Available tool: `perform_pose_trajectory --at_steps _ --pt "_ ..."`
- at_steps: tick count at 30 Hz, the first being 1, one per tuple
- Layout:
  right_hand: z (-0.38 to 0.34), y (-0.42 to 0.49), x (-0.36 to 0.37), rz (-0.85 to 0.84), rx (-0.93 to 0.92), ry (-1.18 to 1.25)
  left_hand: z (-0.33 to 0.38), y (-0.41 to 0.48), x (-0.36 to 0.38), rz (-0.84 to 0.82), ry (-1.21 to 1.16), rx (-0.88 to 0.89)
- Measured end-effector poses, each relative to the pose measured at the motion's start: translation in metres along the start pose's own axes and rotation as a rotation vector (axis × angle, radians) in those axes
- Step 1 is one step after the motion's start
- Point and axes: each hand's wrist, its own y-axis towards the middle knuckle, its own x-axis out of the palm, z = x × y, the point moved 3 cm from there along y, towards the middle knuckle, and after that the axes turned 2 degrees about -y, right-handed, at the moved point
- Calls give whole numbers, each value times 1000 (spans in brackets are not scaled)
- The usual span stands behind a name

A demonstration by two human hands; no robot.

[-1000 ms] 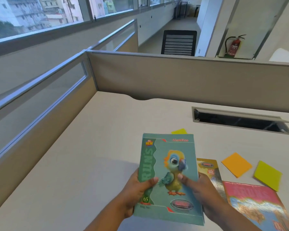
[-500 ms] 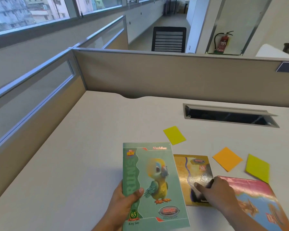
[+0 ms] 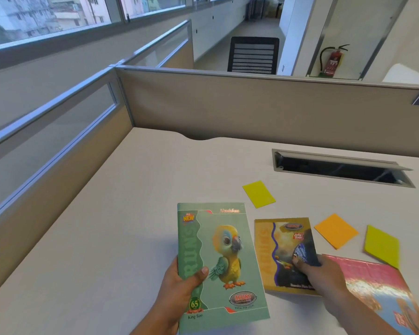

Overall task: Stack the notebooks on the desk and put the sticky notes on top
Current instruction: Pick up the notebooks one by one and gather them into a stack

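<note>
My left hand holds a green notebook with a parrot on its cover by its left edge, just above the desk. My right hand grips the lower right of a yellow notebook, which lies on the desk to the right of the green one. A pink notebook lies at the right, partly under my right forearm. A yellow sticky note lies beyond the notebooks. An orange sticky note and another yellow-green one lie farther right.
A cable slot with its lid raised is set into the desk at the back right. Beige partition panels close off the desk at the back and left. A black chair stands beyond the partition.
My right hand let go of the green notebook and moved right onto the yellow notebook, taking hold of it. The green notebook stays in my left hand, shifted left.
</note>
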Motion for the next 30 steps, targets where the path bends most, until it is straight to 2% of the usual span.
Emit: perform_pose_trajectory --at_steps 8,13,18,22,26,28,30 --pt "-33 -19 -36 -112 8 566 1 -5 -9 60 -39 -25" --pt "-59 -46 -38 -290 36 830 1 -6 -1 54 -60 -30" --pt "-71 -86 -4 -442 -58 697 5 -8 16 39 -75 -21" --pt "-71 -104 21 -451 -79 631 13 -15 36 -27 -139 -30" --pt "-75 -111 28 -478 -103 486 15 -18 43 -47 -89 -19" --pt "-75 -107 26 -436 -155 326 12 -18 42 -37 -85 -46" --pt "-71 -93 20 -291 -248 136 10 -19 40 -45 -107 -73"
